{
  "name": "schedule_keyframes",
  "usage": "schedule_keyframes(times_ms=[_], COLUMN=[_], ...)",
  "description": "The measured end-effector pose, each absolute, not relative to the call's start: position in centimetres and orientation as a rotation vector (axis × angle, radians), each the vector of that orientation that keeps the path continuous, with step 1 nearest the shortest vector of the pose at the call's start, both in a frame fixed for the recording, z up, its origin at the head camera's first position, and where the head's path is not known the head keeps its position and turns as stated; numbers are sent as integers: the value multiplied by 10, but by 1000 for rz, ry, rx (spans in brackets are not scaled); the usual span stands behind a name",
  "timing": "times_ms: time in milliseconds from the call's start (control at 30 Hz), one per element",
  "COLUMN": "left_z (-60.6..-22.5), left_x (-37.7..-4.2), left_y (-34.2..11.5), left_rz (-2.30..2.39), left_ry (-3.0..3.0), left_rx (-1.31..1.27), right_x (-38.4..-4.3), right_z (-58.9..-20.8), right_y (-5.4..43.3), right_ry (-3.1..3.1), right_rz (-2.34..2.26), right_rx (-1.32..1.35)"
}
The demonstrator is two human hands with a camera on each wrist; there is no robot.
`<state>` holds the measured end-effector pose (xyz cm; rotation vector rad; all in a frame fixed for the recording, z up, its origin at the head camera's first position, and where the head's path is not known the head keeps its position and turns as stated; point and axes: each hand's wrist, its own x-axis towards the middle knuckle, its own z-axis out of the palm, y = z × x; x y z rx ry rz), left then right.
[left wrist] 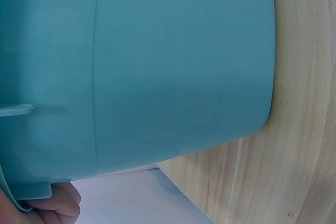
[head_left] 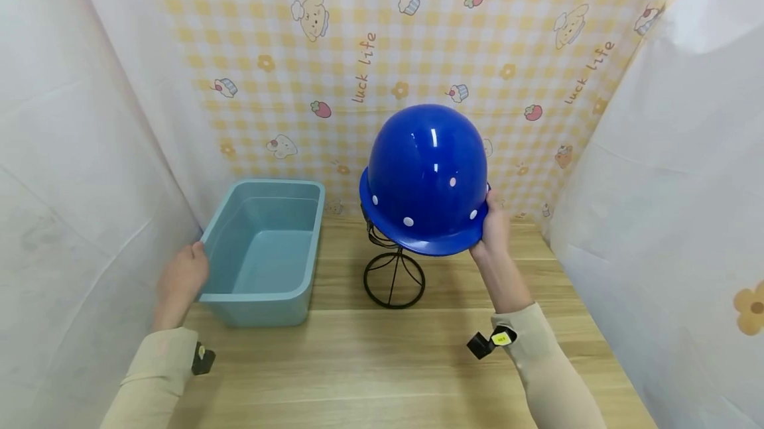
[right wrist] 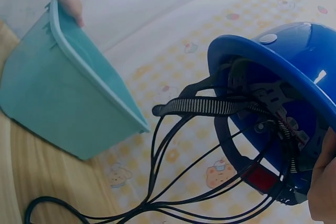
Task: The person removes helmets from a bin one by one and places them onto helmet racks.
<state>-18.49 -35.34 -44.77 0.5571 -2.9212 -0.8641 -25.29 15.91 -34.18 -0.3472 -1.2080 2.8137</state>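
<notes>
At right brim of blue hard hat [head_left: 426,170], clamped in right hand [head_left: 494,227] | tilted over black wire stand [head_left: 394,281], contact unclear | across gap leftward, teal bin [head_left: 256,313], rim gripped by left hand [head_left: 184,274] | patterned backdrop [head_left: 430,51] behind

In the head view, the left forearm [head_left: 152,369] lies between 7 and 8 o'clock, slanting toward 1. The left hand [head_left: 184,273], near 8 o'clock, grips with curled fingers [left wrist: 60,203]. The right forearm [head_left: 543,363] lies between 4 and 5 o'clock, slanting toward 11. The right hand [head_left: 494,223], between 3 and 4 o'clock, also grips.
</notes>
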Motion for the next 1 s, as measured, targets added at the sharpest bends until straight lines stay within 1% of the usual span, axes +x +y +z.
schedule_keyframes(times_ms=[400,633,1000], left_z=[-449,-450,-449], left_x=[-187,-187,-186], left_y=[-354,-355,-354], left_rz=[-896,-904,-909], left_ry=[-2917,-2908,-2892], left_rx=[535,585,583], right_x=[-254,-256,-255], right_z=[-365,-378,-405], right_y=[154,147,144], right_ry=[-1243,-1276,-1296], right_rz=[2710,2624,2619], right_rx=[-297,-224,-366])
